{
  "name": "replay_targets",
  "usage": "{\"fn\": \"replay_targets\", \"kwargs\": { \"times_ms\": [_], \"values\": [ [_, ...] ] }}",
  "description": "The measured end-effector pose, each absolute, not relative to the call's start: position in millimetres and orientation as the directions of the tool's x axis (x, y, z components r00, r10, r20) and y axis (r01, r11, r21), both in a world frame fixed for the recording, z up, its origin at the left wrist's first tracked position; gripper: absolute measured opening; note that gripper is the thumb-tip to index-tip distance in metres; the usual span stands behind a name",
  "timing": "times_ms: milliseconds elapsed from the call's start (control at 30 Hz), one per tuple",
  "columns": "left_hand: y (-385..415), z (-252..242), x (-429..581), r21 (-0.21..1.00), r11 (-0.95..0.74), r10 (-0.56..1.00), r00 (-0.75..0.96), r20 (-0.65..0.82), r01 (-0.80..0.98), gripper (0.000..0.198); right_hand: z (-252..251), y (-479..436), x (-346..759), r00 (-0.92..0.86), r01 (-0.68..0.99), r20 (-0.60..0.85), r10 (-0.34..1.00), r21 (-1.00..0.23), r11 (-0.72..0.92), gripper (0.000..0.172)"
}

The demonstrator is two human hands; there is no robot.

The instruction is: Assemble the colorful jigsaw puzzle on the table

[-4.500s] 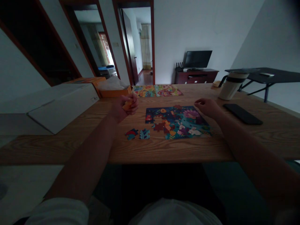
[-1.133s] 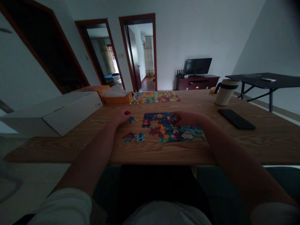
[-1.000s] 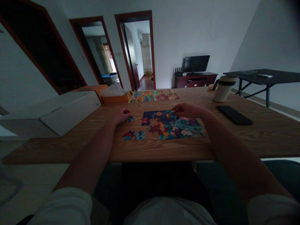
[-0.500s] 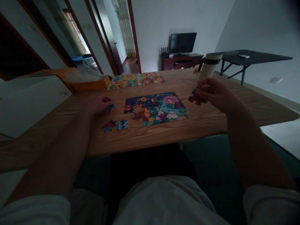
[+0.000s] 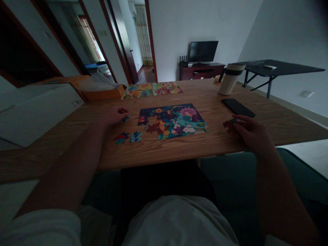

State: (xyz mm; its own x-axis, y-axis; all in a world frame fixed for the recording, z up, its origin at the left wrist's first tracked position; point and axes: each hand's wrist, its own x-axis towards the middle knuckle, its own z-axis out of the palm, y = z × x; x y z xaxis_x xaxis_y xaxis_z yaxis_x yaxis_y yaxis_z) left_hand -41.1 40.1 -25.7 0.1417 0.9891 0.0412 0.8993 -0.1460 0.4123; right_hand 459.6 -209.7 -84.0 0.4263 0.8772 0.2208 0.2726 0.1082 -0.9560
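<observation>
A jigsaw puzzle (image 5: 179,119) with a dark night scene and white rabbits lies partly assembled on the wooden table, with a gap in its left part. To the right of it, my right hand (image 5: 249,131) pinches a reddish-brown puzzle piece (image 5: 229,127) between thumb and fingers, close above the tabletop. My left hand (image 5: 114,117) is left of the puzzle, its fingers curled on a bluish puzzle piece (image 5: 125,119). Two loose pieces lie nearer to me: a red and teal piece (image 5: 121,138) and a light-blue patterned piece (image 5: 135,136).
A black phone (image 5: 238,107) and a white tumbler (image 5: 230,82) with a dark band stand to the right. Behind the puzzle lie bright picture sheets (image 5: 152,90). An orange box (image 5: 105,94) with clear plastic and a white box (image 5: 41,111) are at left.
My right hand has moved right and toward me with the puzzle piece, uncovering the phone and the tumbler's lower part. The left hand stays about where it was; the view has shifted slightly.
</observation>
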Motion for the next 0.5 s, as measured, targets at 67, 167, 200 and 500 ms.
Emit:
{"fn": "replay_targets", "kwargs": {
  "times_ms": [67,167,200,500],
  "values": [
    [39.1,-25.8,-41.3,0.416,-0.185,0.982,0.180,0.050,0.890,0.024,-85.6,-210.2,461.9,0.438,0.254,0.228,0.869,-0.959,0.124,0.044],
    [36.9,-24.7,-41.7,0.420,-0.203,0.978,0.199,0.053,0.885,0.027,-89.0,-210.8,464.8,0.436,0.229,0.237,0.868,-0.962,0.147,0.040],
    [36.2,-24.3,-41.7,0.425,-0.198,0.979,0.196,0.050,0.883,0.028,-89.7,-210.8,465.4,0.437,0.234,0.238,0.867,-0.961,0.146,0.039],
    [38.4,-23.4,-49.0,0.437,-0.210,0.977,0.205,0.057,0.875,0.031,-80.3,-214.2,446.5,0.466,0.212,0.151,0.872,-0.976,0.055,0.034]
  ]
}}
